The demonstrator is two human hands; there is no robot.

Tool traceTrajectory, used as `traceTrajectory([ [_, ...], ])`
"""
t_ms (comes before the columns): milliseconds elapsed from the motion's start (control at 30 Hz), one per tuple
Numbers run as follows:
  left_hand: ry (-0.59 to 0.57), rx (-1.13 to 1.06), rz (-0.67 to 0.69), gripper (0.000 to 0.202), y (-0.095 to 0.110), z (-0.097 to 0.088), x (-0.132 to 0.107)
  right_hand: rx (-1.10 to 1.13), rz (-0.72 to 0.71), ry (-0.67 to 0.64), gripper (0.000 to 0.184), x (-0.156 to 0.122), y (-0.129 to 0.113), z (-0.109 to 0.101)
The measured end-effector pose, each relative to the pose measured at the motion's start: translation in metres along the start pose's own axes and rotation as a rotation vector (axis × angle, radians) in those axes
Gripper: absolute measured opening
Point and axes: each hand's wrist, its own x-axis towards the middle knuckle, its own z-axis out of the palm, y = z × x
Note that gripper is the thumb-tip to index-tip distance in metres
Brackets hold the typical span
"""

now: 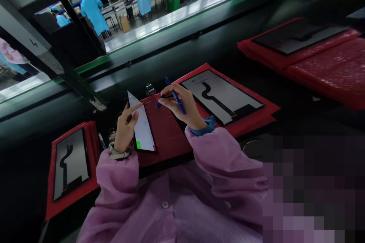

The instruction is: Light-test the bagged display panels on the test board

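Note:
My left hand (125,129) grips the left edge of a lit display panel (142,129), its index finger lying across the screen. The panel is tilted up and glows white, with a green patch and a red patch at its lower corners. It is over a red pad (168,133). My right hand (184,104) is closed around a blue pen (177,98), to the right of the panel and above the pad. At its fingertips sits a small blue piece (159,102), perhaps the pen's cap.
Right of the pad, a display panel (207,98) with a black ribbon cable lies on red wrap. Another panel (72,163) lies on red wrap at left, near a white pen (102,141). Farther right is another panel (299,36) on red bubble wrap (333,68). People in blue gowns work beyond.

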Motion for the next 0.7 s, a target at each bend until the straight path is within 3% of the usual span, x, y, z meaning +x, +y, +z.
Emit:
traceTrajectory([
  [100, -0.014, 0.065, 0.001, 0.032, 0.004, -0.001, 0.002, 0.254, -0.019, 0.006, 0.038, 0.004, -0.025, 0.016],
  [300, -0.059, 0.156, 0.038, 0.036, 0.006, 0.0, 0.004, 0.298, -0.019, 0.097, 0.041, -0.004, -0.034, 0.043],
  [467, -0.063, 0.199, 0.025, 0.042, 0.007, -0.003, 0.003, 0.263, -0.018, 0.133, 0.043, -0.004, -0.032, 0.044],
  [700, -0.019, 0.229, 0.017, 0.048, 0.009, -0.001, 0.001, 0.299, 0.001, 0.082, 0.043, 0.0, -0.035, 0.042],
])
